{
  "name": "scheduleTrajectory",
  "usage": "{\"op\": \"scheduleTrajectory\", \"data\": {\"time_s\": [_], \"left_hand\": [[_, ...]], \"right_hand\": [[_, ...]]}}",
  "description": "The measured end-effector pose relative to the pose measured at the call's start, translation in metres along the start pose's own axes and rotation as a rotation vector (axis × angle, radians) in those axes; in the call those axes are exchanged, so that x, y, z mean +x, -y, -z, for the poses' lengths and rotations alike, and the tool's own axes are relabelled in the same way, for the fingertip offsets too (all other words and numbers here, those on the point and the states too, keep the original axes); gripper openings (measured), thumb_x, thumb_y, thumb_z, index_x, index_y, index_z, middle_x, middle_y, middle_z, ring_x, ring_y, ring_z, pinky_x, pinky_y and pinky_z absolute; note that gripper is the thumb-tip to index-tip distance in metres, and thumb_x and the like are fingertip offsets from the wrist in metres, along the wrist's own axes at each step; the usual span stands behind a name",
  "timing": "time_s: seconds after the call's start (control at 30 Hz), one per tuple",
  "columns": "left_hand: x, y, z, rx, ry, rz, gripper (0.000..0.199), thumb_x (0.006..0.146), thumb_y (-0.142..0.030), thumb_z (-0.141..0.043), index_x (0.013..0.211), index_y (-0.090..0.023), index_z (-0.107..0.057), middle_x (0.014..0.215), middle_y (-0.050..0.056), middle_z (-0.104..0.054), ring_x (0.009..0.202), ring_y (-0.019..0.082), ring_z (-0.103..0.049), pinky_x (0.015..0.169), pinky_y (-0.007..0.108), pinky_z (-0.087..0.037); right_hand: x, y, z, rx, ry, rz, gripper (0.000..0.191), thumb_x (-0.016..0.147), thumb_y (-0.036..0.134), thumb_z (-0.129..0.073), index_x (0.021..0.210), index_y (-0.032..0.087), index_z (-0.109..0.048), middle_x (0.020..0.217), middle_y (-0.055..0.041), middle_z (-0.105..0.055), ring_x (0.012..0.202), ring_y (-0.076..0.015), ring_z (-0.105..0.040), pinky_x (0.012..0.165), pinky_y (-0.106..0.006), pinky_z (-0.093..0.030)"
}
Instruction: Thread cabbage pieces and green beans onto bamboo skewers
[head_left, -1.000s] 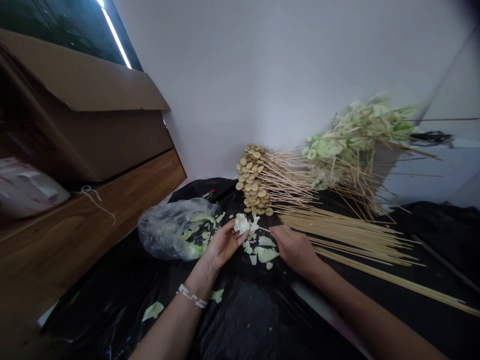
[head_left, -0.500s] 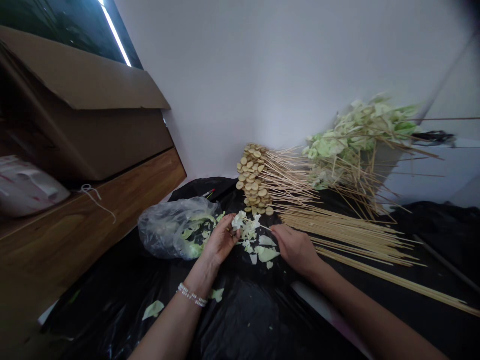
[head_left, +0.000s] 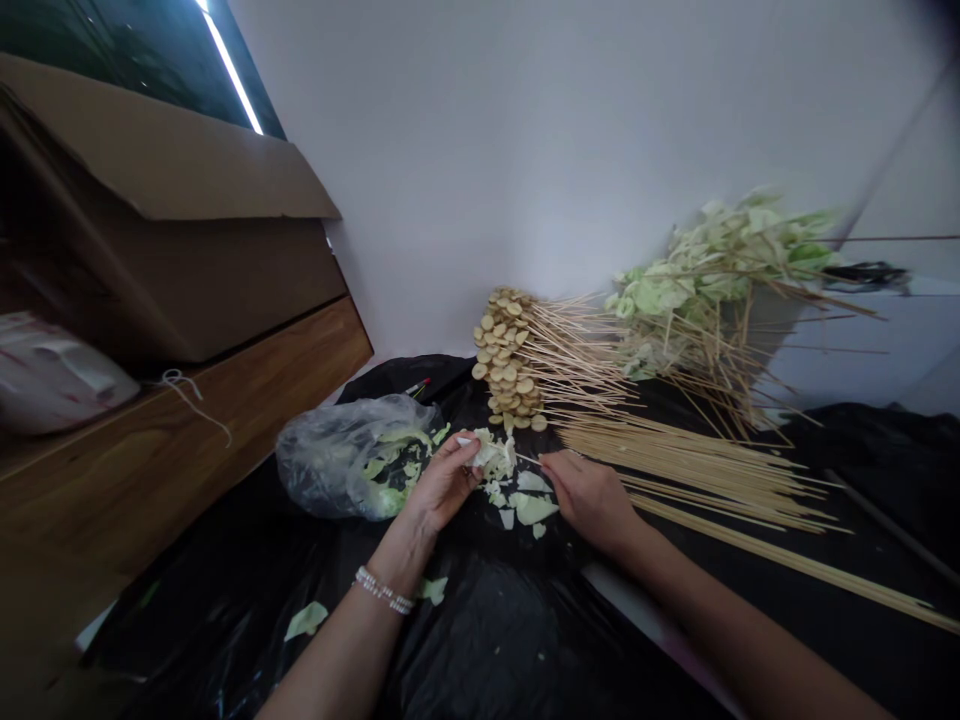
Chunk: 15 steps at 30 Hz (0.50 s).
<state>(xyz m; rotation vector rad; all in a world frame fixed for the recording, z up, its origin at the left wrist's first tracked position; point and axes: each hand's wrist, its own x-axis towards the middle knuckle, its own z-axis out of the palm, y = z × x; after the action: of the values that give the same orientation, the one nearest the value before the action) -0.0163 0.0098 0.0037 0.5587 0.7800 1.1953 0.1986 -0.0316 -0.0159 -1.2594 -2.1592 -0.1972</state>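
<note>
My left hand [head_left: 448,482], with a beaded bracelet on its wrist, is closed on a pale piece of cabbage leaf [head_left: 469,449]. My right hand [head_left: 589,493] pinches a thin wooden skewer [head_left: 529,459] that points left toward the leaf. Pieces of cabbage [head_left: 498,458] sit around the skewer's far end; which of them are threaded on it I cannot tell. Below lie loose cabbage scraps [head_left: 533,508] on the black plastic sheet [head_left: 480,640]. Left of my left hand is a clear plastic bag [head_left: 319,465], its mouth open, with torn cabbage leaves [head_left: 390,497] in it.
Behind my hands lie skewers of potato-like slices [head_left: 506,360]. Bare skewers [head_left: 697,470] spread to the right. A heap of cabbage skewers [head_left: 720,260] rises at the back right by the white wall [head_left: 562,150]. A cardboard box [head_left: 225,280] stands at left on a wooden surface [head_left: 247,390].
My left fingers have shifted slightly and turned the leaf piece against the skewer's end. The cabbage between my hands has changed shape a little. My right hand has barely moved.
</note>
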Motion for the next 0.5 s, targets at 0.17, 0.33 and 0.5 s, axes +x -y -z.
{"op": "scheduleTrajectory", "data": {"time_s": [0.17, 0.33, 0.5], "left_hand": [[0.0009, 0.0042, 0.001, 0.114, 0.019, -0.084, 0.029, 0.059, -0.014, -0.084, 0.079, -0.016, -0.063, 0.074, -0.004, -0.062, 0.062, 0.006, -0.058, 0.051, 0.014, -0.042], [0.001, 0.0085, -0.001, 0.167, -0.016, -0.167, 0.031, 0.058, -0.016, -0.085, 0.082, -0.017, -0.064, 0.075, -0.004, -0.063, 0.06, 0.005, -0.057, 0.051, 0.014, -0.04], [-0.0008, 0.0063, -0.0048, 0.097, -0.036, -0.098, 0.037, 0.057, -0.012, -0.084, 0.087, -0.018, -0.064, 0.077, -0.004, -0.064, 0.061, 0.005, -0.058, 0.049, 0.012, -0.041]], "right_hand": [[-0.0002, 0.0013, -0.0004, -0.002, 0.034, -0.007, 0.025, 0.095, 0.018, -0.038, 0.094, 0.018, -0.062, 0.082, -0.0042, -0.065, 0.075, -0.0139, -0.059, 0.066, -0.024, -0.038], [-0.0005, 0.0009, -0.0036, -0.014, 0.082, -0.01, 0.025, 0.095, 0.017, -0.036, 0.093, 0.018, -0.061, 0.081, -0.0037, -0.064, 0.074, -0.0135, -0.059, 0.065, -0.023, -0.038], [-0.0001, 0.0002, -0.0038, -0.017, 0.079, -0.008, 0.025, 0.095, 0.017, -0.037, 0.094, 0.018, -0.062, 0.083, -0.0038, -0.065, 0.074, -0.0132, -0.059, 0.066, -0.023, -0.038]]}}
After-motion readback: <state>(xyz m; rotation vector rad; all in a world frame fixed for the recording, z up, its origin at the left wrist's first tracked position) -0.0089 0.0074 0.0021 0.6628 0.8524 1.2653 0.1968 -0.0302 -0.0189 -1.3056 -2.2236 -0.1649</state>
